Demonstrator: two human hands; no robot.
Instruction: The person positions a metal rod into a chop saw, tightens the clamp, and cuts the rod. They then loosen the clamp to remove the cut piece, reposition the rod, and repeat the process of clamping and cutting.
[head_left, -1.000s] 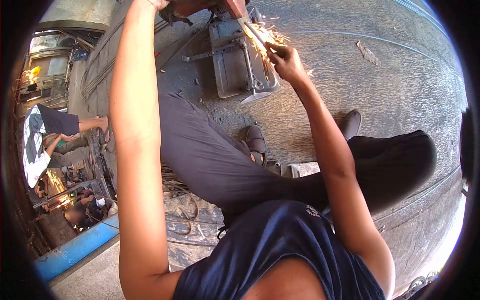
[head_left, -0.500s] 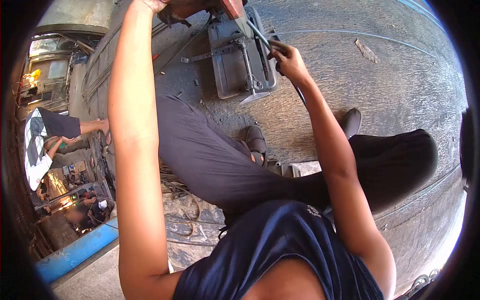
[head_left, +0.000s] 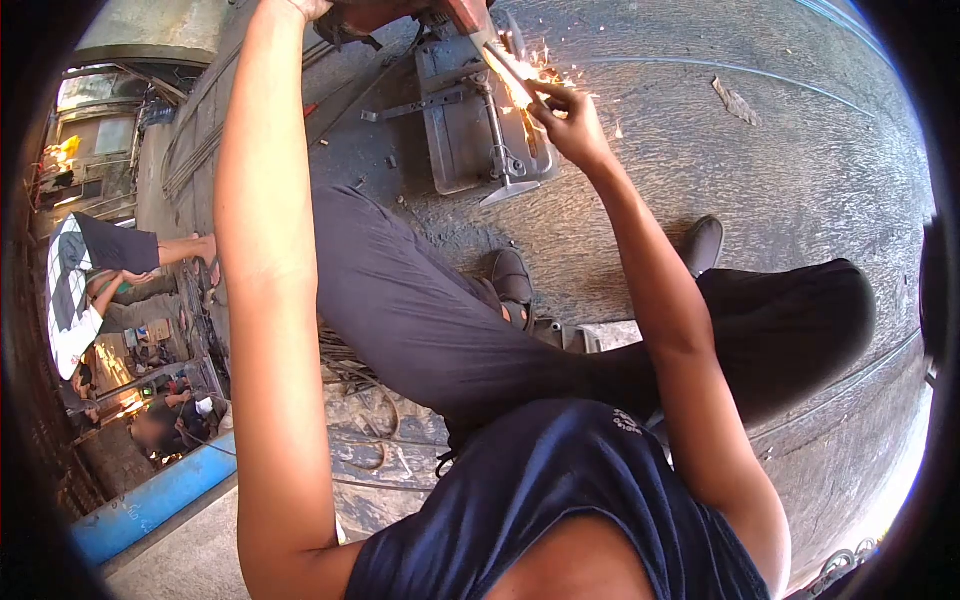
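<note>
A chop saw with a red body and a grey metal base stands on the ground at the top centre. Bright sparks fly around its blade guard. In my right hand, fingers closed, is a thin metal rod that reaches up-left to the saw among the sparks. My left hand is at the top edge beside the red body; its fingers are cut off by the frame, so its grip cannot be seen.
Long thin rods lie at the upper left. A blue pipe runs across the lower left, near a seated person and another person low down. A dry leaf lies on the ground at right. My shoes are below the saw.
Sparks have appeared at the saw where there were none. My right hand has shifted slightly left, and the rod's tail below it no longer shows. My left hand has barely moved.
</note>
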